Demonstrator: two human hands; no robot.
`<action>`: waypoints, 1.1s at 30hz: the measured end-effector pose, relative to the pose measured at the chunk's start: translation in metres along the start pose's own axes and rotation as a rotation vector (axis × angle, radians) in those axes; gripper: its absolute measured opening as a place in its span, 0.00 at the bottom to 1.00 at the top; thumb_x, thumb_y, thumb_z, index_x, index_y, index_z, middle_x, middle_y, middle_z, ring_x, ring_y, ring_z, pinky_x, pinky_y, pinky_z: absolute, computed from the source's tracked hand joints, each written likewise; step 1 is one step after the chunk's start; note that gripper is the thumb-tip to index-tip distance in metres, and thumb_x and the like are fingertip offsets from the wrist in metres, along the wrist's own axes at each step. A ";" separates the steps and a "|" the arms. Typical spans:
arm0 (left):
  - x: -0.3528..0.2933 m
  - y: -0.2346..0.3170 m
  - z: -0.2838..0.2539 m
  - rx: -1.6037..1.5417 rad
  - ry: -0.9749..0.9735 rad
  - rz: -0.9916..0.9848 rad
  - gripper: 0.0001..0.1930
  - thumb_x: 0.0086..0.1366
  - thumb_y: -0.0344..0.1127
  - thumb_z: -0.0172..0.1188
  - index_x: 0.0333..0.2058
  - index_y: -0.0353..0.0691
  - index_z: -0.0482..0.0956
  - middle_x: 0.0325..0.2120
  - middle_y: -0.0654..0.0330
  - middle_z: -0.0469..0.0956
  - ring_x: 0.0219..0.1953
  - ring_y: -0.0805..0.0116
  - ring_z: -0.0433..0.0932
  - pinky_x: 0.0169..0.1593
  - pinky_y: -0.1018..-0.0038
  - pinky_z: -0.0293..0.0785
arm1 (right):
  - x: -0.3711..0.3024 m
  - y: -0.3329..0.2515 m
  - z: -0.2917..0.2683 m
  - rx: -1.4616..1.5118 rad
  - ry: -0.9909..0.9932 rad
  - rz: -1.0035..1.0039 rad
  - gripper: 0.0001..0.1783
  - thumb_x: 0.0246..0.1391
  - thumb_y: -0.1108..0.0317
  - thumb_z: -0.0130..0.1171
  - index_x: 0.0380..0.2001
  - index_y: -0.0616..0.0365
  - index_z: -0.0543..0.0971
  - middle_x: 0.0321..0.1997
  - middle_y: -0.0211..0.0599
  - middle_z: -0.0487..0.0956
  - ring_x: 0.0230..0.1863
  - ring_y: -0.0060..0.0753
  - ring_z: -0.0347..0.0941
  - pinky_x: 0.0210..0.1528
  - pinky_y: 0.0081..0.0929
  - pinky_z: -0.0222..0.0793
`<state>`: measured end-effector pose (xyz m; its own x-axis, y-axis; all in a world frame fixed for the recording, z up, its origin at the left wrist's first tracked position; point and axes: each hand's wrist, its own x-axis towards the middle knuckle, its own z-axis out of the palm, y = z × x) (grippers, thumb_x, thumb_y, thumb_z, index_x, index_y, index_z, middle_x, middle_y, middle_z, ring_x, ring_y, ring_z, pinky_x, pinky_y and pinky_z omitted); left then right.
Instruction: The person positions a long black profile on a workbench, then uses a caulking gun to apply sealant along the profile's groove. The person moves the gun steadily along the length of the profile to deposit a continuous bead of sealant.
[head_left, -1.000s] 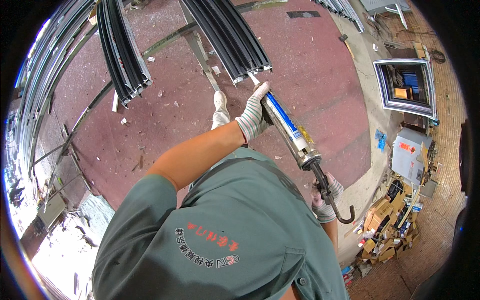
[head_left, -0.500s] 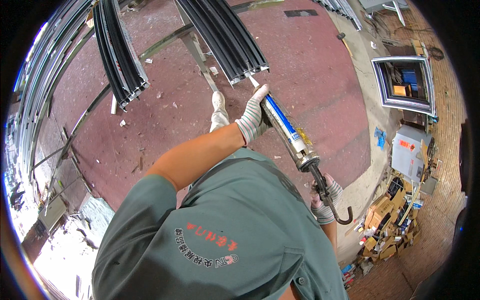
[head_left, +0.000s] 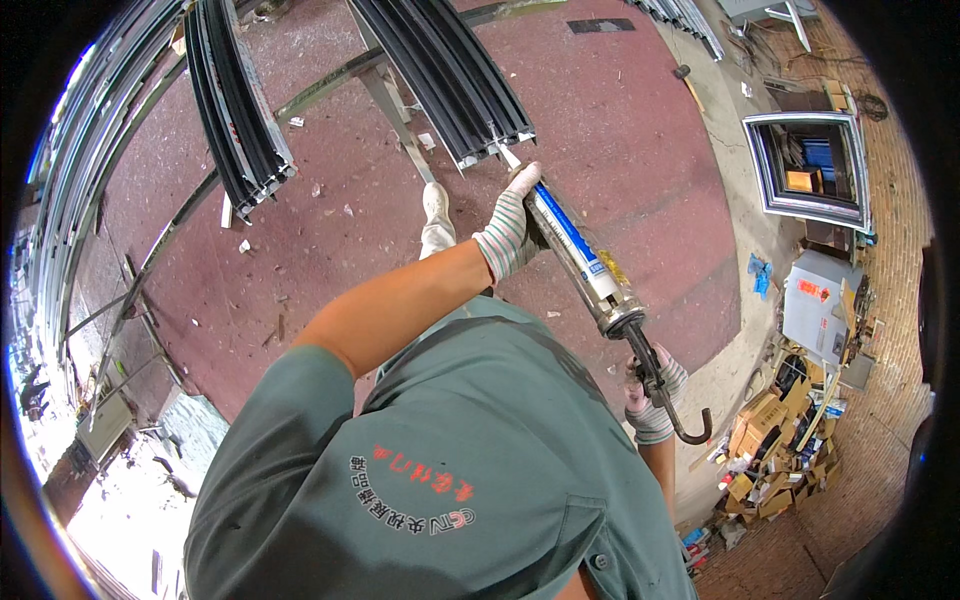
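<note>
A caulking gun (head_left: 612, 310) loaded with a blue and white sealant tube (head_left: 572, 240) slants across in front of me. My left hand (head_left: 511, 228), in a striped work glove, is closed around the front of the gun near the nozzle. At the rear, my gloved right hand (head_left: 655, 395) grips the handle; its fingers are partly hidden behind the rod. The white nozzle (head_left: 509, 157) points at the cut near end of a bundle of black metal profiles (head_left: 450, 75) and seems to touch it.
A second bundle of black profiles (head_left: 235, 105) lies to the left on a metal support rail (head_left: 335, 82). Long profiles (head_left: 75, 210) are stacked at the far left. On the right are a framed window unit (head_left: 752, 170), a grey box (head_left: 820, 310) and piled cardboard scraps (head_left: 765, 425).
The rear of the caulking gun and my right hand have shifted slightly to the right. Both hands keep their hold, and the nozzle stays at the profile end.
</note>
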<state>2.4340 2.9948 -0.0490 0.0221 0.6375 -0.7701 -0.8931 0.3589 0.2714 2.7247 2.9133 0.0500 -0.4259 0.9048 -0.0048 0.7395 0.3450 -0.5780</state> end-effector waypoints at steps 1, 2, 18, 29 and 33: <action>-0.001 0.000 0.000 0.004 0.011 -0.002 0.35 0.60 0.67 0.60 0.46 0.39 0.68 0.36 0.48 0.73 0.38 0.50 0.81 0.48 0.41 0.80 | 0.000 0.000 0.000 -0.009 0.012 -0.022 0.38 0.51 0.26 0.53 0.26 0.58 0.70 0.21 0.37 0.65 0.22 0.45 0.64 0.26 0.39 0.56; -0.003 0.000 0.001 0.007 0.021 -0.004 0.35 0.60 0.67 0.60 0.46 0.38 0.68 0.36 0.48 0.73 0.38 0.50 0.81 0.48 0.41 0.80 | 0.000 0.001 0.001 -0.029 0.037 -0.052 0.38 0.51 0.27 0.53 0.26 0.58 0.70 0.21 0.37 0.65 0.21 0.45 0.64 0.26 0.39 0.56; 0.007 -0.006 -0.001 0.012 0.007 -0.055 0.37 0.60 0.67 0.61 0.50 0.39 0.66 0.39 0.48 0.72 0.41 0.47 0.81 0.51 0.39 0.77 | -0.005 0.011 0.004 0.084 0.007 0.005 0.40 0.52 0.25 0.53 0.27 0.60 0.71 0.21 0.37 0.66 0.20 0.42 0.65 0.25 0.38 0.58; 0.021 -0.010 0.010 -0.017 -0.050 -0.034 0.33 0.59 0.65 0.64 0.49 0.46 0.68 0.39 0.54 0.72 0.42 0.56 0.76 0.50 0.47 0.77 | -0.018 0.034 0.002 0.126 0.061 -0.004 0.39 0.55 0.33 0.58 0.44 0.64 0.75 0.31 0.43 0.75 0.29 0.45 0.72 0.33 0.39 0.66; 0.028 -0.008 0.013 0.024 -0.047 -0.035 0.38 0.58 0.67 0.63 0.55 0.45 0.64 0.42 0.51 0.71 0.44 0.53 0.77 0.50 0.44 0.77 | -0.011 0.036 0.002 0.133 -0.011 0.058 0.34 0.56 0.41 0.61 0.44 0.66 0.73 0.26 0.42 0.75 0.23 0.42 0.71 0.28 0.36 0.66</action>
<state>2.4476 3.0191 -0.0649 0.0745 0.6557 -0.7513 -0.8806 0.3968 0.2591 2.7546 2.9153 0.0277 -0.3905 0.9193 -0.0499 0.6877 0.2552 -0.6797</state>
